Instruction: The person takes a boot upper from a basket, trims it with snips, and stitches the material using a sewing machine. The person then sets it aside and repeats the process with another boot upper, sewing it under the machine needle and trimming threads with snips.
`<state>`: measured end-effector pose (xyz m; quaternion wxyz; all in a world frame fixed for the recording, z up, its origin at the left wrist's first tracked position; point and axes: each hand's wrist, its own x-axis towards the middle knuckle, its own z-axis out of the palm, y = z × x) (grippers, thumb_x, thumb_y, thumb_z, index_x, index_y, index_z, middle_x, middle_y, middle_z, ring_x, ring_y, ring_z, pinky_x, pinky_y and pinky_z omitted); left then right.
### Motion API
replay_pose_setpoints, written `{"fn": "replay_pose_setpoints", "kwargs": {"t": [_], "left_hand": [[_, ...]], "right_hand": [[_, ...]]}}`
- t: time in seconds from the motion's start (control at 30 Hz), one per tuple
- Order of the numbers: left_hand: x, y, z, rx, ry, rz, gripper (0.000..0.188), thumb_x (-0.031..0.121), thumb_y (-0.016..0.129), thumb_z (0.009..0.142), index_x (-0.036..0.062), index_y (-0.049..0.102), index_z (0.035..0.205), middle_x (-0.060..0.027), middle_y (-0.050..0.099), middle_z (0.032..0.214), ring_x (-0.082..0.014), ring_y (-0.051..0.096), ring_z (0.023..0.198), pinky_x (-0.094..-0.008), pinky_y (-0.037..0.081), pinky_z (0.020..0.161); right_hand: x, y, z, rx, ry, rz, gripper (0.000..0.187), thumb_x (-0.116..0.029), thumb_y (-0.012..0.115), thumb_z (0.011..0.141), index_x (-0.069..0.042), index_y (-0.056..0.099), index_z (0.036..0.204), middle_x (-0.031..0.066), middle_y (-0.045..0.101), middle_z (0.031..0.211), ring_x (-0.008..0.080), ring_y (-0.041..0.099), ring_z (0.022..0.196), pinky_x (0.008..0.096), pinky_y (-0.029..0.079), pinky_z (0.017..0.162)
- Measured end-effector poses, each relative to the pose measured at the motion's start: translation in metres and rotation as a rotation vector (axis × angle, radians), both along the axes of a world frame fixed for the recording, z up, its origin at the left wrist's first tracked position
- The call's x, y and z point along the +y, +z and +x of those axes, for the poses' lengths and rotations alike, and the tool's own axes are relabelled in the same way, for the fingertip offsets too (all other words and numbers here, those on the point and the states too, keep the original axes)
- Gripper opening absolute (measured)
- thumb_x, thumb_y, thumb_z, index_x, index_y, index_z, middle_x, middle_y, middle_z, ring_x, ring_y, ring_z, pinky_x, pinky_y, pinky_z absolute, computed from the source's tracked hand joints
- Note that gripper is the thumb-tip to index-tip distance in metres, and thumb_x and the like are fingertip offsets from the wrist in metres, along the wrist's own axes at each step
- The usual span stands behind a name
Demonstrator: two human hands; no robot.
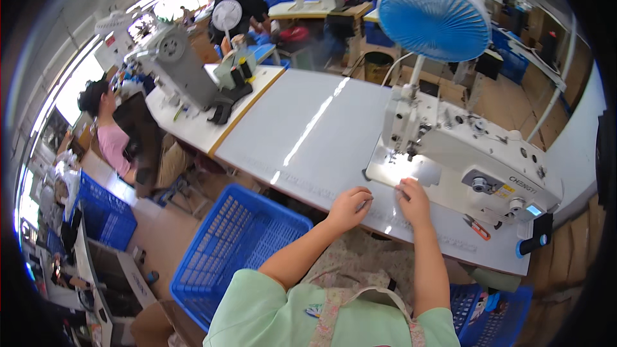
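My left hand [350,208] is over the near edge of the white sewing table [308,135], its fingers curled inward. A small dark patch shows at its fingertips, but I cannot make out whether it is a thing or shadow. My right hand [413,202] is at the front of the sewing machine [475,144], thumb and fingers bent together beside the lit needle plate [406,168]. What it pinches, if anything, is too small to name. The two hands are apart from each other. Orange-handled thread snips [477,227] lie on the table, right of my right hand.
An open blue plastic basket [193,263] stands at my left, and another blue basket [514,311] at my lower right. A blue-covered fan [434,19] rises behind the machine. A second sewing machine [177,58] is at the far left. A person in pink [114,144] sits beyond the basket.
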<state>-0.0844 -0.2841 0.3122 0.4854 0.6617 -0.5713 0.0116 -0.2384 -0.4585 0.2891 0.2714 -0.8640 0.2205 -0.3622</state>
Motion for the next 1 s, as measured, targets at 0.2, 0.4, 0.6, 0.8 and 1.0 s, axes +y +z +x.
{"fn": "replay_pose_setpoints", "kwargs": {"t": [0.2, 0.4, 0.6, 0.8, 1.0], "left_hand": [[0.097, -0.019, -0.016, 0.107, 0.040, 0.135, 0.010, 0.007, 0.067, 0.084, 0.0034, 0.067, 0.094, -0.0123, 0.068, 0.097, -0.0306, 0.066, 0.085, -0.0367, 0.054, 0.072], [0.185, -0.062, -0.011, 0.106, 0.256, 0.440, 0.010, 0.012, 0.065, 0.083, 0.0046, 0.067, 0.090, -0.0130, 0.067, 0.095, -0.0331, 0.065, 0.088, -0.0415, 0.053, 0.075], [0.277, -0.144, 0.025, 0.064, 0.868, 0.458, 0.030, 0.013, 0.066, 0.076, 0.0035, 0.067, 0.105, -0.0182, 0.063, 0.118, -0.0379, 0.058, 0.110, -0.0452, 0.047, 0.097], [0.356, -0.265, 0.049, 0.928, 1.313, 1.023, 0.076, 0.035, 0.074, 0.073, -0.0016, 0.048, 0.134, -0.0264, 0.049, 0.137, -0.0400, 0.048, 0.128, -0.0445, 0.041, 0.107], [0.343, -0.330, 0.035, 1.385, 1.193, 1.170, 0.112, 0.051, 0.082, 0.061, -0.0013, 0.030, 0.145, -0.0253, 0.040, 0.146, -0.0377, 0.042, 0.136, -0.0435, 0.038, 0.111]], "right_hand": [[0.000, -0.002, 0.002, 0.076, -0.007, -0.021, 0.021, -0.007, 0.068, 0.078, -0.006, 0.072, 0.098, 0.0115, 0.066, 0.118, 0.0315, 0.058, 0.117, 0.0402, 0.047, 0.099], [0.002, -0.001, 0.003, 0.130, -0.030, 0.054, 0.018, -0.007, 0.066, 0.082, -0.006, 0.072, 0.100, 0.0104, 0.065, 0.122, 0.0298, 0.056, 0.122, 0.0385, 0.045, 0.101], [0.000, -0.003, 0.003, 0.182, -0.025, -0.031, 0.018, -0.008, 0.066, 0.084, -0.006, 0.072, 0.101, 0.0103, 0.064, 0.124, 0.0294, 0.055, 0.123, 0.0377, 0.046, 0.100], [-0.002, -0.005, 0.004, 0.163, -0.045, -0.020, 0.017, -0.005, 0.065, 0.087, -0.005, 0.071, 0.103, 0.0108, 0.064, 0.125, 0.0284, 0.054, 0.125, 0.0366, 0.045, 0.102], [0.001, -0.001, 0.006, 0.212, -0.083, 0.003, 0.018, -0.003, 0.064, 0.087, -0.005, 0.071, 0.103, 0.0103, 0.063, 0.126, 0.0274, 0.054, 0.126, 0.0368, 0.042, 0.105]]}}
